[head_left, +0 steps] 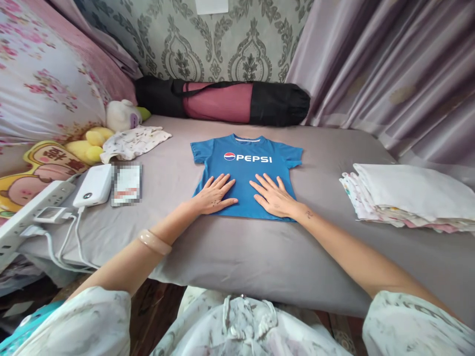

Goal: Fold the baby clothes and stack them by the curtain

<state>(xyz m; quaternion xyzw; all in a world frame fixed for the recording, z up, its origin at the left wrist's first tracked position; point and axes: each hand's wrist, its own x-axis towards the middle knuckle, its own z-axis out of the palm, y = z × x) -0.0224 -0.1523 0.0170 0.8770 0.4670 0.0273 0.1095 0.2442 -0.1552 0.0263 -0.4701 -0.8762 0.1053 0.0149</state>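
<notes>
A small blue T-shirt [245, 185] with a white PEPSI print lies spread out flat, its neck pointing away from me and both short sleeves out to the sides. My left hand [215, 194] rests palm down on its lower left part, fingers spread. On the lower right part lies my right hand [273, 197], also flat with the fingers apart. Neither hand grips the cloth. The shirt's bottom hem runs just below my hands, on the grey bed sheet [230, 252].
Folded cloths [411, 193] are stacked at the right. A black and pink rolled bag [218, 102] lies along the wall. To the left are a white power bank [92, 185], a power strip [37, 212] with cables, a blurred-out flat item [126, 183], a patterned cloth [135, 142] and plush toys [89, 146].
</notes>
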